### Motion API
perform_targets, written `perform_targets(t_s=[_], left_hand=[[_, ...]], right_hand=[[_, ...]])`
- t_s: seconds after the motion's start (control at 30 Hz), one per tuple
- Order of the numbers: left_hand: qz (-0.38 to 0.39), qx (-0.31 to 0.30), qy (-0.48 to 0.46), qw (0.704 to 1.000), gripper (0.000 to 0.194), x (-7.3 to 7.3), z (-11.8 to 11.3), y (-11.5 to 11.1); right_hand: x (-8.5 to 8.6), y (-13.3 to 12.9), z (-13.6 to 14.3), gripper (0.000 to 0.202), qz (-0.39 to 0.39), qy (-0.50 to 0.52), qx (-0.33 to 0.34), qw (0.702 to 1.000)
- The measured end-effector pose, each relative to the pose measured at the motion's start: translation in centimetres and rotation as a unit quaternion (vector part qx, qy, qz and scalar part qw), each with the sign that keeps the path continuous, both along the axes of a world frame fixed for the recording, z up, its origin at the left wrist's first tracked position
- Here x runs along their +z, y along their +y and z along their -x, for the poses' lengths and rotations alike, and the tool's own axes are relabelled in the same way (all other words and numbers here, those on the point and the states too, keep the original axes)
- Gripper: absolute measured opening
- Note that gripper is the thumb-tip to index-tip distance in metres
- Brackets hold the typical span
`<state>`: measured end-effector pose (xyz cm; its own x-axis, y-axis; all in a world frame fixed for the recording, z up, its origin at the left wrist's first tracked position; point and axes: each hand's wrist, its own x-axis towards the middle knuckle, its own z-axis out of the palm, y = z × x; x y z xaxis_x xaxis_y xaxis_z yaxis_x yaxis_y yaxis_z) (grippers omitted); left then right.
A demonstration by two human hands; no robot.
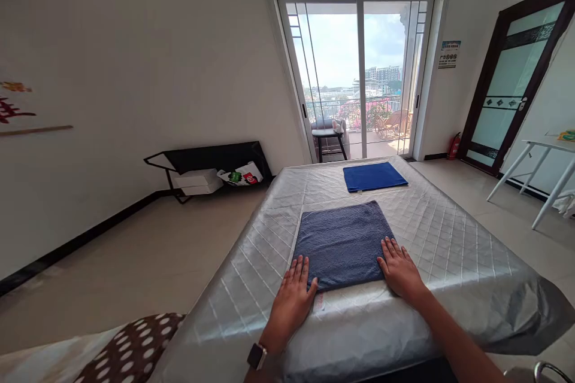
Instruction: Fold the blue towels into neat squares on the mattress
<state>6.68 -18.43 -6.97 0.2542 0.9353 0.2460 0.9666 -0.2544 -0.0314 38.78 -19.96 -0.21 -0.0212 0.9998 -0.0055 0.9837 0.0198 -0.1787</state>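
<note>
A dark grey-blue towel (344, 245) lies flat, a rough rectangle, near the close end of the mattress. My left hand (291, 296), with a watch (257, 356) on its wrist, rests flat at the towel's near left corner, fingers stretched out. At the near right edge of the towel, my right hand (399, 266) lies flat too, thumb and fingers apart. Neither hand grasps anything. Farther off on the mattress is a brighter blue folded cloth (375, 176), apart from both hands.
The mattress (258, 263) has a shiny silver quilted cover. A black rack (215, 158) holding a white box (197, 181) and a bag (241, 174) stands by the left wall. Brown polka-dot fabric (135, 347) lies at lower left. A white table (548, 143) stands at right.
</note>
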Motion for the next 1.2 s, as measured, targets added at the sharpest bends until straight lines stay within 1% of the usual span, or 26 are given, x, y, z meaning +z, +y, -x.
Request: perform_targets(t_s=[0.17,0.27,0.37,0.43,0.5,0.57,0.63,0.73,0.8,0.83,0.87,0.9,0.93,1.0,1.07,1.13,1.17,1.2], left_hand=[[-0.008,0.002,-0.015,1.0,0.061,0.3,-0.7,-0.2],[0.003,0.009,-0.028,1.0,0.062,0.7,-0.8,-0.4],[0.027,0.018,-0.031,0.999,0.063,1.3,-1.2,-0.6],[0.033,0.024,-0.034,0.999,0.064,1.6,-1.5,-0.7],[0.029,0.027,-0.034,0.999,0.063,1.7,-1.6,-0.7],[0.024,0.023,-0.028,0.999,0.062,1.6,-1.3,-0.6],[0.032,0.013,-0.016,0.999,0.062,1.3,-0.5,-0.6],[0.059,-0.007,0.001,0.998,0.059,1.1,1.1,-0.4],[0.062,-0.017,0.007,0.998,0.057,1.4,1.1,0.2],[0.057,-0.02,0.008,0.998,0.057,1.8,0.4,0.8],[0.048,-0.027,0.008,0.998,0.056,2.4,-0.7,1.5],[0.036,-0.034,0.004,0.999,0.057,3.1,-2.3,2.4],[0.027,-0.054,0.0,0.998,0.057,3.9,-4.4,3.5],[0.02,-0.113,-0.016,0.993,0.056,5.7,-9.4,6.0],[0.034,-0.154,-0.031,0.987,0.056,7.2,-14.4,8.6],[0.05,-0.168,-0.031,0.984,0.056,8.0,-18.3,10.9],[0.059,-0.178,-0.026,0.982,0.056,8.0,-19.5,11.8],[0.065,-0.183,-0.021,0.981,0.056,7.9,-20.2,12.5]], right_hand=[[0.1,0.0,-0.4,0.061,0.018,-0.021,0.004,1.0],[1.0,0.6,-0.7,0.062,0.036,-0.038,0.017,0.998],[2.4,2.5,-0.6,0.062,0.02,-0.042,0.033,0.998],[3.3,4.6,-0.1,0.062,0.001,-0.033,0.041,0.999],[3.8,6.9,0.3,0.062,-0.003,-0.023,0.047,0.999],[3.8,8.9,0.6,0.062,0.0,-0.017,0.045,0.999],[3.2,10.3,0.6,0.061,0.0,-0.008,0.032,0.999],[1.9,11.3,0.3,0.063,0.002,0.01,0.008,1.0],[1.3,11.4,0.2,0.064,0.003,0.017,0.004,1.0],[1.1,11.4,0.2,0.064,0.002,0.018,0.003,1.0],[1.0,11.3,0.2,0.064,0.001,0.018,0.004,1.0],[0.9,11.3,0.2,0.064,0.0,0.018,0.004,1.0],[0.9,11.3,0.3,0.064,-0.001,0.018,0.003,1.0],[1.0,11.3,0.3,0.064,-0.002,0.018,0.003,1.0],[1.1,11.2,0.3,0.064,-0.001,0.016,0.007,1.0],[1.1,11.1,0.2,0.064,0.004,0.011,0.013,1.0],[1.2,11.1,0.1,0.064,0.007,0.009,0.015,1.0],[1.2,11.1,0.1,0.063,0.008,0.01,0.014,1.0]])
